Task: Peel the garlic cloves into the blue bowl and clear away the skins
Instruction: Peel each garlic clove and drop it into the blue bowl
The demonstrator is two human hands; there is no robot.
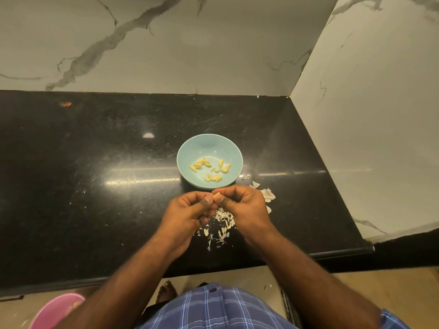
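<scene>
A light blue bowl (190, 150) stands on the black counter (95, 162) and holds several peeled yellow garlic cloves (210, 168). Just in front of the bowl, my left hand (187, 211) and my right hand (242, 206) meet, fingers curled, and together pinch one small garlic clove (216, 195) between their fingertips. Only the clove's tip shows. Below and between the hands lies a loose pile of white garlic skins (222, 224). More skins (267, 194) lie to the right of my right hand.
Marble walls rise at the back and on the right, where the counter ends in a corner. The counter's front edge runs under my forearms. A pink round container (55, 309) sits on the floor at lower left.
</scene>
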